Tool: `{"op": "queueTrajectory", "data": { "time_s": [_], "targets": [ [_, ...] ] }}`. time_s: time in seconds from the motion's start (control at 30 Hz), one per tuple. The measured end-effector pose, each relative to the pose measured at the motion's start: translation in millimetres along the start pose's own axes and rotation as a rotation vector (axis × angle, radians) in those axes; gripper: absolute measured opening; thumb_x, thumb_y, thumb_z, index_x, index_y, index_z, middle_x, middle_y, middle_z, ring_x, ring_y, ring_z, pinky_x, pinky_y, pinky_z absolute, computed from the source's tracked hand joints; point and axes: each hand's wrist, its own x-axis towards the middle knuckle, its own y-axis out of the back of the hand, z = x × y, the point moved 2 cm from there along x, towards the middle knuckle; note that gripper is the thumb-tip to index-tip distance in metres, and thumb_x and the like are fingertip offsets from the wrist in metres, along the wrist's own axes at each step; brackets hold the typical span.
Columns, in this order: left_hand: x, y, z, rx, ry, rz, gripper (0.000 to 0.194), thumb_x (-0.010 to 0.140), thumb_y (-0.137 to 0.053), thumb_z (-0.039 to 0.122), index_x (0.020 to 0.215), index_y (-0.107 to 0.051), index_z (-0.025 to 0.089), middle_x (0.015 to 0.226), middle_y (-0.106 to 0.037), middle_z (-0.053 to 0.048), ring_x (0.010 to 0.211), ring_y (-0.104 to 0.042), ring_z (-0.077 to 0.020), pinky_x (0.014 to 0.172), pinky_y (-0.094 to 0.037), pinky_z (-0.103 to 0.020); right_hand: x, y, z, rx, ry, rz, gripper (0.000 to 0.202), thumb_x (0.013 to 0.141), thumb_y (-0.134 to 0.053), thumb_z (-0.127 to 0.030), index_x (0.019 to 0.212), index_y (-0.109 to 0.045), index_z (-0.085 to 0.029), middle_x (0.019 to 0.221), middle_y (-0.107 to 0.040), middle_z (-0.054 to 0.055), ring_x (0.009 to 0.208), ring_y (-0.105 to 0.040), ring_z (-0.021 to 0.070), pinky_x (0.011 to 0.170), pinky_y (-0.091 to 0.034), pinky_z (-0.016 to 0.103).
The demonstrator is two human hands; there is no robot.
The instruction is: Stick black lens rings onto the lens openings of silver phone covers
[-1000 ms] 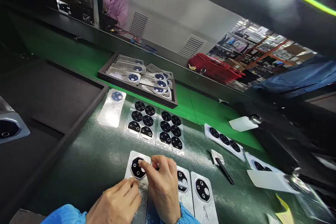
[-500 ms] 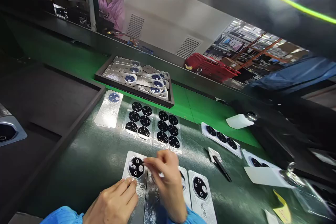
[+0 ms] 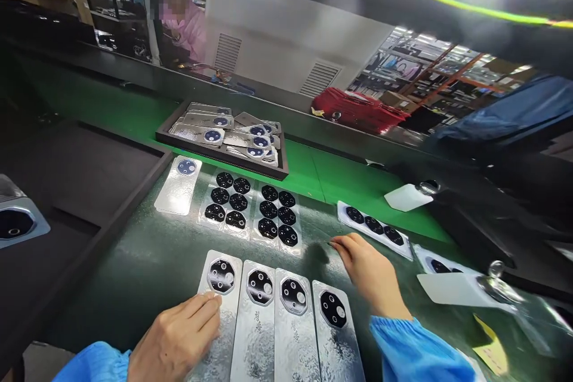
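Note:
Four silver phone back panels lie side by side on the green table, each with a black octagonal camera piece at its top. My left hand rests on the leftmost phone back panel, fingers together and gripping its left side. To its right are a second panel, a third panel and a fourth panel. My right hand is raised above the table, right of the panels, thumb and finger pinched. A tiny dark tip shows at the fingertips, too small to name.
Two clear sheets of black octagonal stickers lie beyond the panels, near another silver panel. A dark tray of panels stands behind. More sticker strips, white tags and a yellow paper lie right.
My right hand has moved off the leftmost panel to the right, still pinched, uncovering the middle panels. It now covers the spot where a black tool lay. My left hand stays on the panel.

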Motion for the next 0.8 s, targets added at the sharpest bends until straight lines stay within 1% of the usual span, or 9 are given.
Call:
{"op": "queueTrajectory", "data": {
  "time_s": [0.1, 0.17, 0.23, 0.3, 0.4, 0.5, 0.57, 0.7, 0.8],
  "targets": [
    [-1.7, 1.0, 3.8, 0.023, 0.002, -0.001, 0.028, 0.100, -0.035, 0.010, 0.106, -0.063, 0.011, 0.100, -0.071, -0.006, 0.100, -0.069, -0.0163, 0.091, -0.059, -0.028, 8.5, -14.4, -8.9, -0.082, 0.076, -0.016, 0.025, 0.089, -0.044, -0.006, 0.083, -0.066, -0.016, 0.087, -0.065, 0.010, 0.081, -0.061, 0.0219, 0.065, -0.046, 0.030],
    [-3.5, 0.8, 5.7, 0.039, 0.016, -0.016, 0.028, 0.099, -0.035, 0.008, 0.108, -0.062, 0.011, 0.103, -0.070, -0.007, 0.104, -0.068, -0.0161, 0.094, -0.058, -0.028, 9.5, -19.2, -16.4, -0.126, 0.126, -0.021, 0.027, 0.084, -0.043, 0.001, 0.082, -0.065, -0.014, 0.087, -0.063, 0.012, 0.080, -0.058, 0.0229, 0.069, -0.046, 0.032],
    [-5.4, -0.2, 7.2, 0.058, 0.029, -0.030, 0.029, 0.098, -0.036, 0.007, 0.111, -0.061, 0.010, 0.106, -0.070, -0.007, 0.107, -0.067, -0.0166, 0.097, -0.056, -0.029, 7.2, -21.3, -21.2, -0.154, 0.162, -0.018, 0.027, 0.083, -0.044, 0.002, 0.092, -0.066, -0.011, 0.089, -0.062, 0.014, 0.081, -0.056, 0.0244, 0.072, -0.047, 0.035],
    [-6.7, -1.4, 8.3, 0.075, 0.040, -0.044, 0.029, 0.098, -0.036, 0.008, 0.114, -0.060, 0.012, 0.108, -0.069, -0.007, 0.107, -0.067, -0.0171, 0.096, -0.057, -0.030, 3.3, -21.6, -22.5, -0.168, 0.180, -0.007, 0.033, 0.084, -0.043, 0.002, 0.108, -0.064, -0.006, 0.093, -0.063, 0.016, 0.084, -0.057, 0.0257, 0.074, -0.048, 0.036],
    [-6.8, -1.8, 9.8, 0.067, 0.053, -0.053, 0.030, 0.099, -0.035, 0.009, 0.115, -0.060, 0.014, 0.107, -0.069, -0.006, 0.105, -0.067, -0.0169, 0.094, -0.058, -0.030, -2.3, -20.2, -19.4, -0.165, 0.168, 0.022, 0.047, 0.086, -0.039, 0.003, 0.129, -0.053, -0.004, 0.094, -0.063, 0.014, 0.084, -0.058, 0.0250, 0.073, -0.048, 0.036],
    [-5.1, -0.5, 11.5, 0.052, 0.057, -0.054, 0.029, 0.099, -0.035, 0.009, 0.111, -0.061, 0.015, 0.103, -0.069, -0.005, 0.105, -0.067, -0.0170, 0.094, -0.058, -0.030, -6.6, -18.8, -13.6, -0.120, 0.131, 0.056, 0.051, 0.092, -0.037, -0.004, 0.143, -0.039, -0.008, 0.089, -0.066, 0.009, 0.081, -0.062, 0.0227, 0.068, -0.049, 0.033],
    [-4.2, 0.4, 12.5, 0.062, 0.059, -0.055, 0.028, 0.099, -0.036, 0.010, 0.111, -0.062, 0.014, 0.103, -0.069, -0.005, 0.105, -0.067, -0.0173, 0.094, -0.058, -0.031, -12.0, -17.2, -10.2, -0.078, 0.110, 0.078, 0.047, 0.098, -0.035, -0.014, 0.145, -0.036, -0.009, 0.094, -0.069, 0.010, 0.085, -0.065, 0.0222, 0.069, -0.052, 0.031],
    [-5.0, 2.5, 14.3, 0.119, 0.045, 0.002, 0.028, 0.101, -0.039, 0.016, 0.113, -0.064, 0.012, 0.106, -0.071, -0.006, 0.108, -0.067, -0.0170, 0.096, -0.057, -0.028, -41.7, -6.9, -6.3, 0.129, 0.041, 0.193, 0.046, 0.102, -0.031, -0.036, 0.141, -0.042, -0.014, 0.123, -0.066, 0.014, 0.109, -0.065, 0.0254, 0.084, -0.055, 0.037],
    [-6.9, 4.5, 14.9, 0.151, 0.017, 0.050, 0.029, 0.101, -0.041, 0.024, 0.111, -0.066, 0.012, 0.111, -0.073, -0.007, 0.109, -0.068, -0.0168, 0.099, -0.054, -0.026, -80.0, 2.0, -6.7, 0.293, 0.000, 0.216, 0.046, 0.099, -0.036, -0.047, 0.138, -0.049, -0.025, 0.138, -0.059, 0.007, 0.120, -0.061, 0.0264, 0.089, -0.056, 0.038]
  ]
}}
